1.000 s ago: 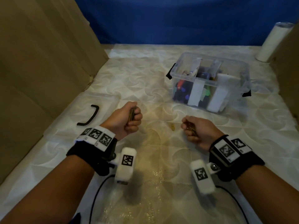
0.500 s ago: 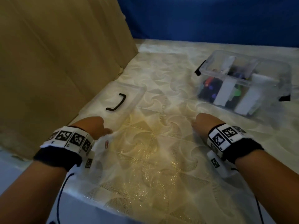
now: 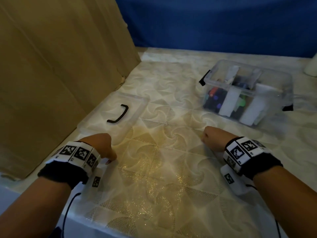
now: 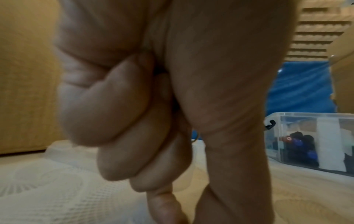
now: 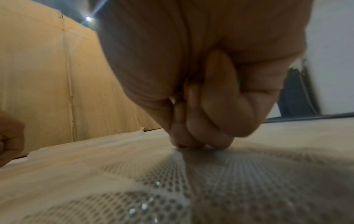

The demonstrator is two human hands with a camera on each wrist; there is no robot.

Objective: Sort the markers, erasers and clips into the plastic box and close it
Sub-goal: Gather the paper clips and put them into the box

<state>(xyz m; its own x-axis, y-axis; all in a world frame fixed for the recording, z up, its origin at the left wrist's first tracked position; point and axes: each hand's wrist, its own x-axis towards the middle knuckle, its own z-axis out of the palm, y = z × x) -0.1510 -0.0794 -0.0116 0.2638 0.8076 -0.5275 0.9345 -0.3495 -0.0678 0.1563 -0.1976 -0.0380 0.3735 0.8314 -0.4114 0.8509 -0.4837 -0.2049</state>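
The clear plastic box (image 3: 284,90) stands open at the back right, split by white dividers, with markers (image 3: 214,98) in its left compartment. My left hand (image 3: 101,146) is a fist at the near left; its thumb and forefinger reach down to the cloth. In the left wrist view a thin wire loop (image 4: 194,138) of a clip pokes out of the curled fingers (image 4: 122,115). My right hand (image 3: 212,138) is also a tight fist, fingertips (image 5: 191,142) pressed on the cloth in front of the box. What it grips is hidden.
The box's clear lid (image 3: 130,107) with a black handle (image 3: 120,114) lies flat just beyond my left hand. A cardboard wall (image 3: 60,74) closes the left side, a blue backdrop the rear. A white roll (image 3: 311,67) stands at the far right edge.
Both fists, which held clips in the air a second ago, have dropped onto the cloth and turned knuckles up. My head has turned left, so the box sits further right in view.
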